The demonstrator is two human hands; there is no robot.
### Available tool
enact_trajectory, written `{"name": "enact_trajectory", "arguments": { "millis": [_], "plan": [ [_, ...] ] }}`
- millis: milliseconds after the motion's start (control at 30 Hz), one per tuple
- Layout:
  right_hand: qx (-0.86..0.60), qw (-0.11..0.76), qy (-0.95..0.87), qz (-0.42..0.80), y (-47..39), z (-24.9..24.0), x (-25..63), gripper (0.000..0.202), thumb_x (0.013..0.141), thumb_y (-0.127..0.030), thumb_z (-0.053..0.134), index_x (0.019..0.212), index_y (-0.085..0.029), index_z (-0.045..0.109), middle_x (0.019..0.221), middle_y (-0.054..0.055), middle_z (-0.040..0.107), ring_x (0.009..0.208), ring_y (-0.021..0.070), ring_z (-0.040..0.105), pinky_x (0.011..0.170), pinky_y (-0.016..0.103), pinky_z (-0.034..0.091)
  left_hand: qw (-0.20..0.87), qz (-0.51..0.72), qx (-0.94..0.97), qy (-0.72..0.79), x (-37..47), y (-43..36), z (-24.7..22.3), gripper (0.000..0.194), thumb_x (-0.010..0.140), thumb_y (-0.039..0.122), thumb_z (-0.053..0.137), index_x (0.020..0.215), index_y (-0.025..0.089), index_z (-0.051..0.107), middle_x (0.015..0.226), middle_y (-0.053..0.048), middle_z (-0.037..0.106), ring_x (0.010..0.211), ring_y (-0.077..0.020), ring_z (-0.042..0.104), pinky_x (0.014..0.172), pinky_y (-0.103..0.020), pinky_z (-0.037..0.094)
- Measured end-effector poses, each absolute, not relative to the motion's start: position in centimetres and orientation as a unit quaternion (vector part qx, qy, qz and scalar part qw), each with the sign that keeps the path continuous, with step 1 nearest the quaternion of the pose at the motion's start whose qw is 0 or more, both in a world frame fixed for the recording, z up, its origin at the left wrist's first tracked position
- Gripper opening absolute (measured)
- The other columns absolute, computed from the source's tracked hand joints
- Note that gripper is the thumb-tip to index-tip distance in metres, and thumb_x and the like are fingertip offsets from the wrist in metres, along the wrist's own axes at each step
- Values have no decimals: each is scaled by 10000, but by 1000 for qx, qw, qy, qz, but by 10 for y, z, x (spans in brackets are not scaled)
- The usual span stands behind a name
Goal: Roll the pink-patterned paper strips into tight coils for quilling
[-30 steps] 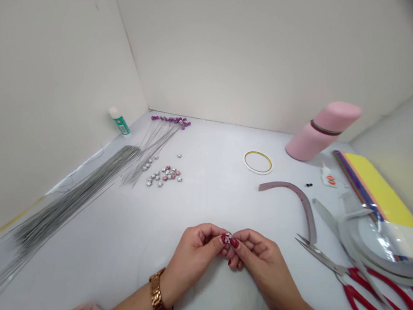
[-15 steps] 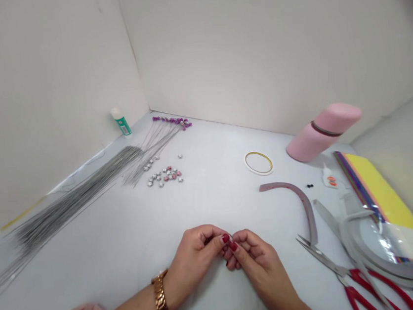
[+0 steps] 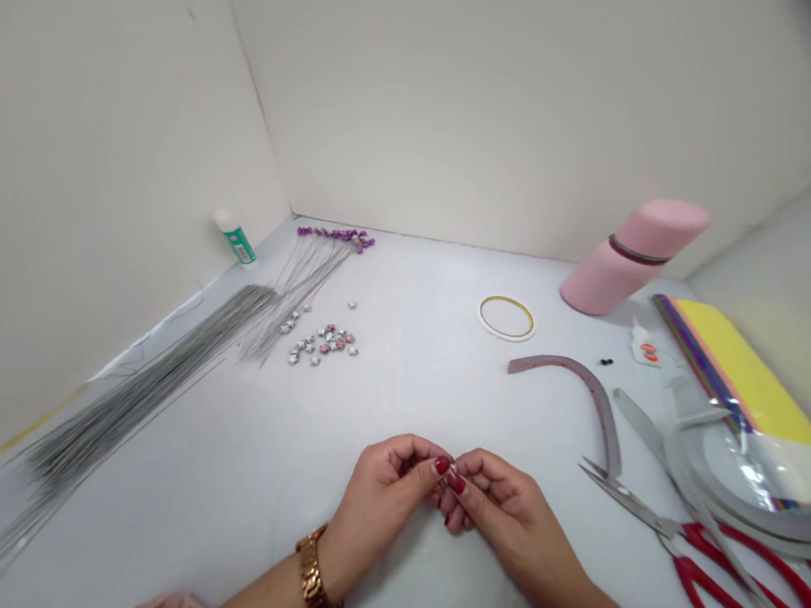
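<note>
My left hand (image 3: 390,491), with a gold watch (image 3: 315,578) at its wrist, is closed in a pinch near the lower middle. Against its fingertips my right hand (image 3: 506,507) is pinched too, its thumb and fingers curled. Whatever lies between the fingertips is too small and hidden to name. Beyond the hands, silver and pink paper stars (image 3: 322,344) are scattered on the white table (image 3: 414,381). Thin grey wires (image 3: 158,381) lie in a long bundle at the left, and wires with purple stars (image 3: 335,235) rest near the back corner.
A glue stick (image 3: 235,238) stands at the back left. To the right are a tape ring (image 3: 509,337), a pink bottle (image 3: 621,265), a small glue bottle (image 3: 646,347), a curved strip (image 3: 591,385), red-handled scissors (image 3: 669,528) and coloured sheets (image 3: 756,362).
</note>
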State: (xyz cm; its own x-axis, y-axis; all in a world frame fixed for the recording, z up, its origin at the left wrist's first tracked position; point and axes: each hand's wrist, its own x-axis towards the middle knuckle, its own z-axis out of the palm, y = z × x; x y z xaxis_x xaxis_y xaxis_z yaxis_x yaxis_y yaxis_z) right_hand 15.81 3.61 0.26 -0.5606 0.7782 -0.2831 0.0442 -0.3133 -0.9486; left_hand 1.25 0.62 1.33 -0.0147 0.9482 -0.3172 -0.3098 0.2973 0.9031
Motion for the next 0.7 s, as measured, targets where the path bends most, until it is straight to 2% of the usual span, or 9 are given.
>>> {"name": "enact_trajectory", "arguments": {
  "millis": [200, 533, 700],
  "plan": [
    [-352, 262, -415, 797, 40, 5, 160, 210, 777, -328, 599, 690, -151, 526, 538, -8, 598, 455, 82, 507, 473, 189, 360, 718, 519, 315, 340, 14, 5, 6, 232, 763, 246, 599, 961, 126, 596, 560, -3, 589, 538, -147, 586, 581, -307, 452],
    [-360, 243, -401, 807, 40, 6, 159, 230, 750, -330, 631, 668, -145, 523, 535, 5, 618, 439, 82, 514, 463, 188, 352, 689, 549, 313, 355, 18, 4, 7, 97, 733, 206, 634, 747, 124, 583, 505, 8, 582, 482, -146, 586, 513, -289, 464],
    [-361, 268, -392, 803, 40, 7, 159, 222, 765, -318, 619, 661, -149, 518, 522, -10, 605, 433, 68, 497, 466, 179, 339, 687, 537, 336, 356, 18, 4, 9, 174, 766, 275, 595, 854, 125, 602, 552, -2, 581, 531, -146, 585, 568, -302, 463]
  ]
}}
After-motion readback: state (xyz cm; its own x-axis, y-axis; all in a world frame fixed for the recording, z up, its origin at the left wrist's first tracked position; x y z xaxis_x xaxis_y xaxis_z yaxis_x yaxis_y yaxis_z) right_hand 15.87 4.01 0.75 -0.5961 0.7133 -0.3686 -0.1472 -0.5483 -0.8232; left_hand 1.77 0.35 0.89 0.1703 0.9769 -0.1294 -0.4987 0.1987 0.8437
